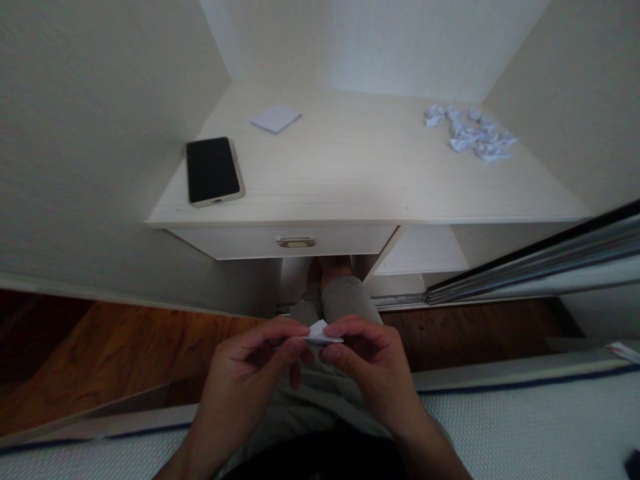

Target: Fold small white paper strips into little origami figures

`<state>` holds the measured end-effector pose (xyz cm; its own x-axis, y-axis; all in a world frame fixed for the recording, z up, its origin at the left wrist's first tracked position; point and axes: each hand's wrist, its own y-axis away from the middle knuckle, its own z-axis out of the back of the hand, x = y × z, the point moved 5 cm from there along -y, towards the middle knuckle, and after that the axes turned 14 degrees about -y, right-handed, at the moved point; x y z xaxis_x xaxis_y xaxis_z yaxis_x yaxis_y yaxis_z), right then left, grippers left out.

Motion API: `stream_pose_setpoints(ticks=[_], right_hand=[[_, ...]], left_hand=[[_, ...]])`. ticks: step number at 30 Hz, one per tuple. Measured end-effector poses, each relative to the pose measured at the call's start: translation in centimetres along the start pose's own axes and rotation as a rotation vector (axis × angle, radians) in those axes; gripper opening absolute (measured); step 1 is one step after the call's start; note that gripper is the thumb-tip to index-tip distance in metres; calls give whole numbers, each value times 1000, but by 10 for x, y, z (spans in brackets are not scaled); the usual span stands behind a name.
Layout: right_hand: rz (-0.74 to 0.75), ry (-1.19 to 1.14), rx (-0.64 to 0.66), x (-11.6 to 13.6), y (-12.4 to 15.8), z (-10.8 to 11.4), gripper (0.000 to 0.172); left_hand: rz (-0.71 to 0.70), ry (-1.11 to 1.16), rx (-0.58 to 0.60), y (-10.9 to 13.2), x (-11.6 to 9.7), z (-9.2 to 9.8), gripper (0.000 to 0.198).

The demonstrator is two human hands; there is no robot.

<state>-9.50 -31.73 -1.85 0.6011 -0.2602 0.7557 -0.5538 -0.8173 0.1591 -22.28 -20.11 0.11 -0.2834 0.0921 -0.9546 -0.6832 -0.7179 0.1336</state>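
Note:
Between both hands, above my lap, is a small folded piece of white paper (320,332). My left hand (253,367) pinches its left side between thumb and fingers. On the right side, my right hand (373,357) grips it with thumb and index finger. A pointed fold stands up between the fingertips, and parts of the paper's edges are hidden behind the fingers.
A white shelf (325,180) spans the view ahead, above a drawer (250,241). On it lie a phone (213,170), a flat white paper piece (277,118) and several crumpled or folded paper bits (470,133). A sliding-door edge (540,253) is at right.

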Motion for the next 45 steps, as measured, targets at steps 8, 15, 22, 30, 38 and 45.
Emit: stream_pose_setpoints(ticks=[8,15,22,30,38,45], right_hand=[[38,-8,71,11,8,-6,11],[143,118,157,30,17,-16,16],[376,287,175,48,25,-30,22],[449,463,268,47,32,-30,25],[556,620,318,56,31,-42,11],[550,703,346,64,30,-43,12]], left_hand=[[-296,-132,31,11,-27,13,26],[-515,-386,33,21,-47,25,25],[-639,-505,-4,25,-63,26,17],[-738,-594,68,27,-69,22,14],[-820,-612,-27,27,-82,19,12],[-836,-609,-39,25,-84,21,12]])
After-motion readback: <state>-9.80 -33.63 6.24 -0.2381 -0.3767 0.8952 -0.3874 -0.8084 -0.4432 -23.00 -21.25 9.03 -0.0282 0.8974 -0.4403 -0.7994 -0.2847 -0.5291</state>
